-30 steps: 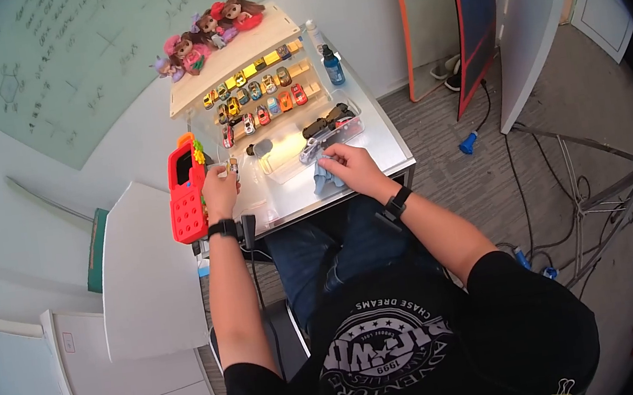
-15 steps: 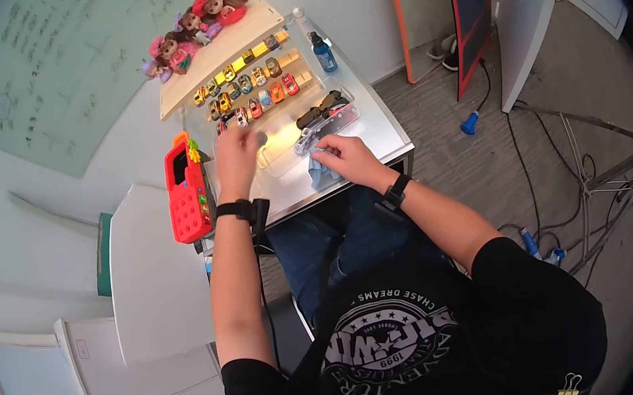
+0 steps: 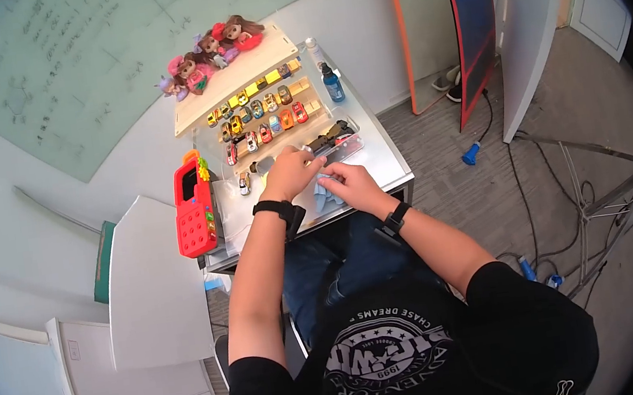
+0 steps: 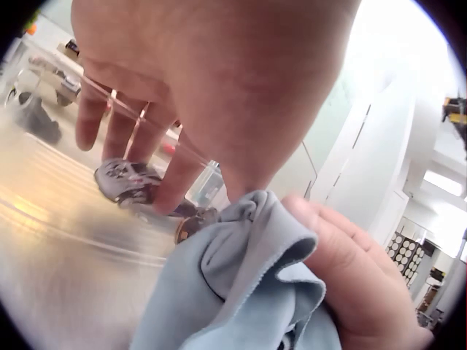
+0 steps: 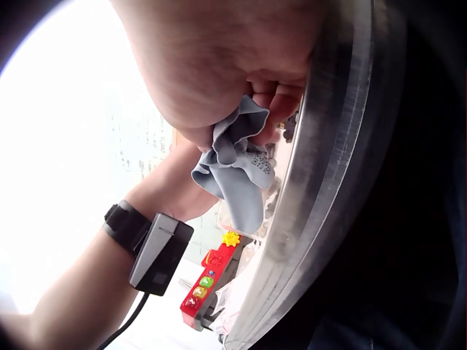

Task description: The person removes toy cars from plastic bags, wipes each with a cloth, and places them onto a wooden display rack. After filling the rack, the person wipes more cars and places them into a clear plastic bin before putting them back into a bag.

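Observation:
My left hand (image 3: 291, 173) reaches over the clear plastic box (image 4: 80, 237). In the left wrist view its fingers hang fairly straight behind the box rim, and the index fingertip overlaps a grey toy car (image 4: 128, 179). The left thumb is right by the light blue cloth (image 4: 241, 270). My right hand (image 3: 355, 186) pinches that cloth between thumb and fingers, and its folds hang down in the right wrist view. A white and orange toy car (image 3: 244, 183) stands on the table, left of the box. Dark toy vehicles (image 3: 333, 138) lie at the box's right end.
Rows of toy cars (image 3: 262, 117) stand on a wooden stepped rack behind the box, with dolls (image 3: 209, 52) on its top board. A red toy (image 3: 194, 206) stands at the left, a blue bottle (image 3: 332, 83) at the back right. The table's metal edge (image 5: 321, 175) runs close by the right hand.
My left hand has let go of the white and orange toy car, which now stands on the table, and has moved right to the box. The right hand keeps hold of the cloth.

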Available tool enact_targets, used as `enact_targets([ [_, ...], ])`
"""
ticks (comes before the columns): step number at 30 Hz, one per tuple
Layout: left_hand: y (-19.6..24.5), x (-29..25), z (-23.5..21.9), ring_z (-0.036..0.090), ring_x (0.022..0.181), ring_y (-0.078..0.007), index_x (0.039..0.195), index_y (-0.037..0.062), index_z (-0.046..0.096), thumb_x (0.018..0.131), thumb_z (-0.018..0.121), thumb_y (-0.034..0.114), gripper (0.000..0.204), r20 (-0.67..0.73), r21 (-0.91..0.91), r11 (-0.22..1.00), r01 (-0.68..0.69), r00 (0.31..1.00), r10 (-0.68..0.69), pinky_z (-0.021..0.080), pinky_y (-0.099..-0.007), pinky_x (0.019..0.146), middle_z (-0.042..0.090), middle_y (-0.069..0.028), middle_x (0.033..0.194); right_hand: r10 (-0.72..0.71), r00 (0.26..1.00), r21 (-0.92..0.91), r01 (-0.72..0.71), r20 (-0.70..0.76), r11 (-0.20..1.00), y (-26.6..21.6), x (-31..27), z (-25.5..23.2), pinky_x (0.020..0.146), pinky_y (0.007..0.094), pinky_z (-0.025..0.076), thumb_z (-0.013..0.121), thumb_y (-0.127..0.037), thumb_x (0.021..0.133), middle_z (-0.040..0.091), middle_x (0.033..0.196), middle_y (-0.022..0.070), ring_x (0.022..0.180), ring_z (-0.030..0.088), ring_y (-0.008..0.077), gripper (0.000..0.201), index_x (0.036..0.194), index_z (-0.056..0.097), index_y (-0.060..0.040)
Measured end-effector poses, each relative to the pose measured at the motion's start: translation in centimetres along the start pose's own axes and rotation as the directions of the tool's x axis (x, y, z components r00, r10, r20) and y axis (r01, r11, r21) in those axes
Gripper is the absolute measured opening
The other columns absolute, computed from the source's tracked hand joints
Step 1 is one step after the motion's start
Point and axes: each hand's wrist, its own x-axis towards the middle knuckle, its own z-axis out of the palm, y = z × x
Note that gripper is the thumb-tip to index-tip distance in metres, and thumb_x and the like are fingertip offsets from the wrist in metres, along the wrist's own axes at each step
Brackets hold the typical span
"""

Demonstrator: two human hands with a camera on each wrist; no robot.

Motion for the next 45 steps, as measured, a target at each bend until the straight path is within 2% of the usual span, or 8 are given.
enact_targets([
  [5,3.6,-4.5,-1.7,0.066,0.101,-0.0312,0.115,0.0044,0.068,0.089,0.075,0.004,0.027,-0.529,-0.142,0.948,-0.285,0.831,0.171,0.056,-0.0389,0.088,0.062,-0.0162,0.116,0.03,0.999,0.029,-0.029,-0.04,0.999,-0.1,-0.3,0.2,0.065,0.0299,0.051,0.072,-0.025,0.099,0.072,0.082,0.0075,0.07,0.063,0.0117,0.026,0.108,0.072,-0.0007],
  [9,1.5,-7.7,3.4,0.064,0.113,-0.0276,0.114,0.004,0.066,0.094,0.07,0.002,0.021,-0.423,-0.373,0.873,-0.315,0.895,0.142,0.059,-0.0345,0.082,0.062,-0.0127,0.124,0.009,0.994,0.072,-0.001,-0.11,0.997,1.2,0.2,0.8,0.068,0.0288,0.053,0.07,-0.021,0.1,0.074,0.086,0.0091,0.074,0.067,0.0115,0.025,0.115,0.07,-0.0002],
  [12,0.6,-9.7,8.1,0.069,0.095,-0.0231,0.105,0.0004,0.064,0.092,0.074,0.004,0.017,-0.307,-0.635,0.77,-0.056,0.933,-0.186,0.059,-0.0337,0.08,0.067,-0.0117,0.107,-0.034,0.993,0.05,0.04,-0.113,0.998,0.7,0.2,0.5,0.074,0.0302,0.056,0.068,-0.017,0.1,0.075,0.093,0.0116,0.08,0.071,0.0148,0.024,0.117,0.068,0.0001],
  [16,0.9,-9.9,9.4,0.07,0.085,-0.0178,0.1,-0.0009,0.062,0.091,0.077,0.005,0.018,-0.562,-0.337,0.915,-0.22,0.827,-0.008,0.06,-0.0311,0.077,0.068,-0.0104,0.1,-0.04,0.999,0.004,0.04,-0.01,0.999,0.8,-0.1,0.8,0.077,0.0338,0.058,0.068,-0.017,0.099,0.077,0.098,0.0138,0.084,0.074,0.0214,0.023,0.115,0.067,-0.0006],
  [19,0.3,-9.6,8.9,0.07,0.099,-0.0149,0.099,-0.0026,0.06,0.092,0.075,0.0,0.016,-0.415,-0.657,0.745,-0.118,0.881,-0.227,0.061,-0.0308,0.087,0.068,-0.0093,0.109,-0.04,0.997,-0.117,0.048,0.072,0.992,0.8,0.2,0.9,0.074,0.0362,0.057,0.071,-0.022,0.095,0.076,0.094,0.0146,0.08,0.073,0.0263,0.025,0.111,0.07,-0.0029],
  [32,-0.5,-9.1,9.5,0.065,0.122,-0.0192,0.123,-0.001,0.054,0.094,0.069,-0.006,0.033,-0.369,-0.854,0.483,-0.194,0.88,-0.3,0.058,-0.0304,0.094,0.067,-0.0159,0.129,-0.173,0.98,-0.342,0.197,0.1,0.919,0.1,0.0,0.9,0.083,0.0421,0.056,0.071,-0.017,0.092,0.073,0.1,0.0169,0.094,0.069,0.0379,0.018,0.103,0.072,-0.003],
  [40,0.0,-9.5,8.8,0.07,0.113,-0.0193,0.13,-0.0034,0.056,0.09,0.075,-0.004,0.044,-0.312,-0.664,0.743,-0.084,0.934,-0.174,0.058,-0.031,0.095,0.07,-0.015,0.123,-0.033,0.996,-0.002,0.033,-0.083,0.999,2.5,0.8,0.9,0.074,0.0307,0.054,0.067,-0.016,0.101,0.073,0.092,0.0094,0.081,0.067,0.0156,0.02,0.115,0.067,-0.0014],
  [45,-0.7,-9.1,9.8,0.072,0.108,-0.0178,0.127,-0.0038,0.058,0.09,0.074,-0.003,0.04,-0.375,-0.754,0.636,-0.165,0.903,-0.21,0.058,-0.0299,0.093,0.073,-0.0152,0.116,-0.026,1.0,-0.034,0.027,0.017,0.999,1.5,0.6,0.8,0.072,0.0291,0.053,0.066,-0.017,0.103,0.073,0.09,0.0091,0.078,0.067,0.0144,0.026,0.123,0.064,-0.0018],
])
